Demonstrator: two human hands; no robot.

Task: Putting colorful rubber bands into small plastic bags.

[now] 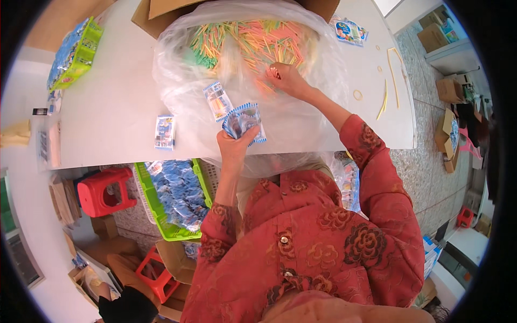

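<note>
My left hand (232, 146) is closed on a few small blue-and-white plastic packets (249, 116), which fan out above the table's near edge. My right hand (291, 81) is inside the opening of a large clear plastic bag (175, 70), its fingers closed around a small bunch of pink sticks (274, 73). Thin pink, yellow and green sticks (269, 40) lie heaped in that bag. Just beyond my left hand, one packet (217, 100) rests on the plastic. Another packet (165, 132) lies flat on the white table (118, 107), farther left.
A cardboard box (167, 11) stands behind the bag. Green baskets of packets are at the far left (81, 59) and below the table (180, 236). Loose packets (349, 31), rubber bands (357, 95) and yellow strips (383, 99) lie right. Red stools (106, 191) and another person's arm (126, 306) appear lower left.
</note>
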